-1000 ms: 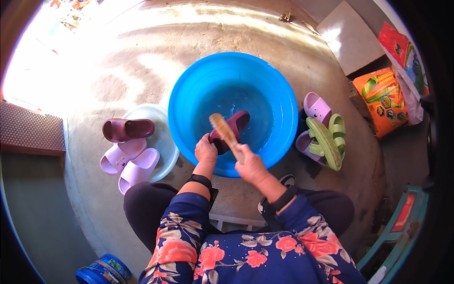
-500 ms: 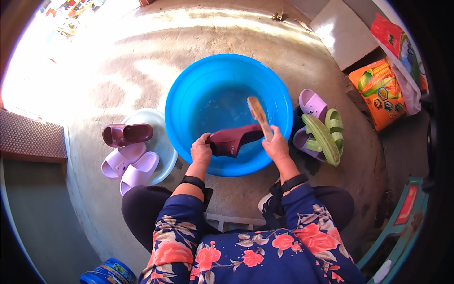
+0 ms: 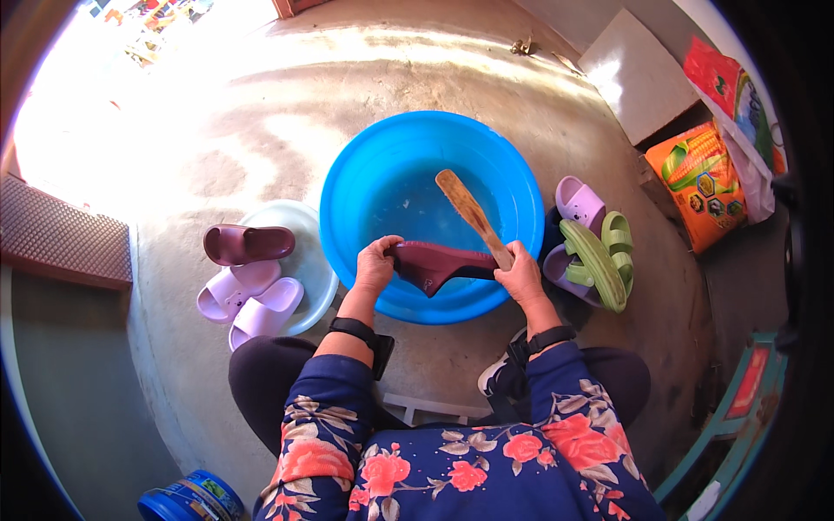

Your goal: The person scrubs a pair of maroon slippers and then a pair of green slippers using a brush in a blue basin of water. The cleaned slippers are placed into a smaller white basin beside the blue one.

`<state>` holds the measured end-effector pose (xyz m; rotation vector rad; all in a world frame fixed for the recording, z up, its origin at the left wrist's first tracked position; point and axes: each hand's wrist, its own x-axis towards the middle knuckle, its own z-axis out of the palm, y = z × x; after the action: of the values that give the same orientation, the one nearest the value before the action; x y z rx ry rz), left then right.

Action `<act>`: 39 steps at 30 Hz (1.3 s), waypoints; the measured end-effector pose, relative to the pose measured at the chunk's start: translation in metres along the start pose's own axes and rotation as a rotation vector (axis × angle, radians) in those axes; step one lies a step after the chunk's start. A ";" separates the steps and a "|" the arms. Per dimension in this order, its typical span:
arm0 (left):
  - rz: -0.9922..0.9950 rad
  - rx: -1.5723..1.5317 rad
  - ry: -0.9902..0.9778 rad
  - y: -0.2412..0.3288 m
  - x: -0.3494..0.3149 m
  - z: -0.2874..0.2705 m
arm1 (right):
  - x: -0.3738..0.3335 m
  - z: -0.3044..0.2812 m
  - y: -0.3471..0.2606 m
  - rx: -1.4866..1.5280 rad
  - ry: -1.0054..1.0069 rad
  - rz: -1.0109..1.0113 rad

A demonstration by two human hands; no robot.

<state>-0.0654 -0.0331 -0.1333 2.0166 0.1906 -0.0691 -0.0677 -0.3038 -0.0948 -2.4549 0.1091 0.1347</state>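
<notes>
A dark red slipper [image 3: 434, 263] is held sideways over the near part of a blue basin [image 3: 347, 187] with water in it. My left hand [image 3: 375, 266] is closed on one end of the slipper. In my right hand [image 3: 521, 274] is the handle of a wooden brush [image 3: 469, 208], its flat wooden back turned up and its bristles hidden. The right hand is also at the slipper's other end; whether its fingers grip the slipper too, I cannot tell.
Left of the basin, another dark red slipper [image 3: 249, 244] and two lilac slippers [image 3: 268, 311] lie on and beside a pale round lid or basin [image 3: 320, 291]. Green slippers [image 3: 595, 265] and lilac ones [image 3: 579, 202] are heaped on the right. An orange bag [image 3: 698, 187] stands farther right.
The brush has turned so its wooden back now faces up. Both hands have tilted the slipper and raised it slightly. The view has shifted a little.
</notes>
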 end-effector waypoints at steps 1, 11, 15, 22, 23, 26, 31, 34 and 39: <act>0.013 -0.027 0.016 0.000 0.001 0.000 | -0.001 0.001 0.000 -0.002 0.011 -0.033; -0.007 -0.059 0.008 0.008 0.005 0.001 | -0.009 0.009 -0.007 -0.095 -0.014 -0.060; 0.172 0.093 0.403 0.015 0.009 0.007 | -0.009 0.011 -0.015 0.011 0.012 -0.047; -0.559 -0.427 -0.047 0.015 -0.007 0.022 | -0.005 0.038 -0.010 -0.064 0.117 0.151; -0.700 -0.543 -0.197 0.017 -0.015 0.031 | -0.005 0.042 -0.009 -0.021 0.100 0.199; -0.955 -0.589 -0.382 0.026 -0.029 0.055 | -0.011 0.056 -0.015 0.178 0.047 0.373; -1.042 -0.654 -0.197 0.025 -0.027 0.064 | -0.027 0.072 -0.038 0.602 -0.170 0.459; -0.986 -0.587 -0.219 0.014 -0.021 0.054 | -0.023 0.065 -0.040 0.874 -0.305 0.598; -1.079 -0.635 -0.066 -0.002 -0.005 0.030 | -0.004 0.051 -0.017 0.268 -0.354 0.545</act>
<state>-0.0696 -0.0602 -0.1473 1.0951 1.0898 -0.6611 -0.0730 -0.2583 -0.1234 -2.0430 0.5964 0.7363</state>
